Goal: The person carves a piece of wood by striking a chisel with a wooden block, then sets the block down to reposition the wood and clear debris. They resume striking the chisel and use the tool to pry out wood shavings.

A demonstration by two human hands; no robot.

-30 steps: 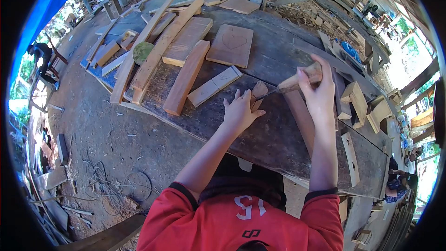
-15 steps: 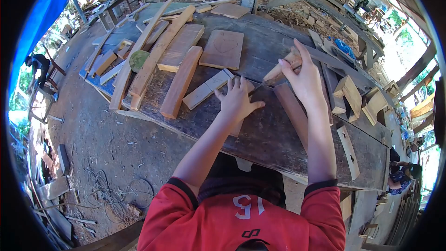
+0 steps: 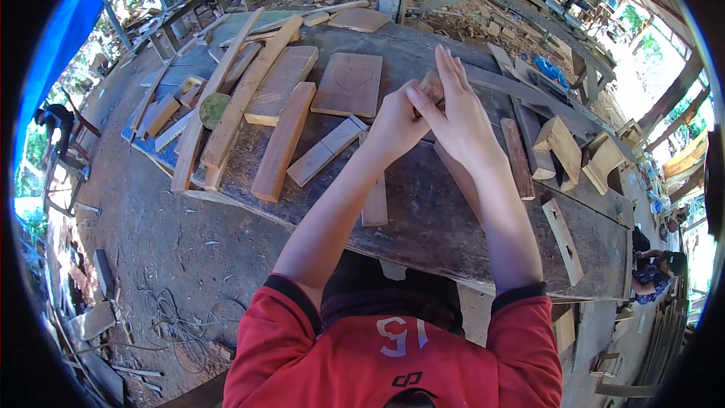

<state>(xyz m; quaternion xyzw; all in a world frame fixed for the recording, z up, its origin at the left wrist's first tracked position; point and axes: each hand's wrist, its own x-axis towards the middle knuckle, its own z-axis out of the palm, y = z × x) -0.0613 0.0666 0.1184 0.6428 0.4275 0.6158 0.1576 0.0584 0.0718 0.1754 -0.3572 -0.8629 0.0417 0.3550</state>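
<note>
My left hand (image 3: 402,122) is closed around a wooden-handled chisel (image 3: 431,86); only the pale end of its handle shows, and the blade is hidden. My right hand (image 3: 461,117) lies against the handle end with its fingers straight and close together, its thumb reaching over toward my left hand. Below my left wrist is a narrow wooden strip (image 3: 374,202). A reddish wooden bar (image 3: 459,177) lies partly under my right forearm. Left of my hands rest a light block with a line across it (image 3: 326,151) and a flat board with a heart drawn on it (image 3: 347,85).
Long wooden bars (image 3: 284,143) and a round green disc (image 3: 214,109) lie on the left side of the dark worktable (image 3: 430,234). Cut wood pieces (image 3: 559,147) and a slotted strip (image 3: 563,242) are at the right. A person (image 3: 655,276) is at the far right.
My left hand has lifted off the tabletop and closed around the chisel. My right hand has gone from holding its handle to lying flat against the handle end.
</note>
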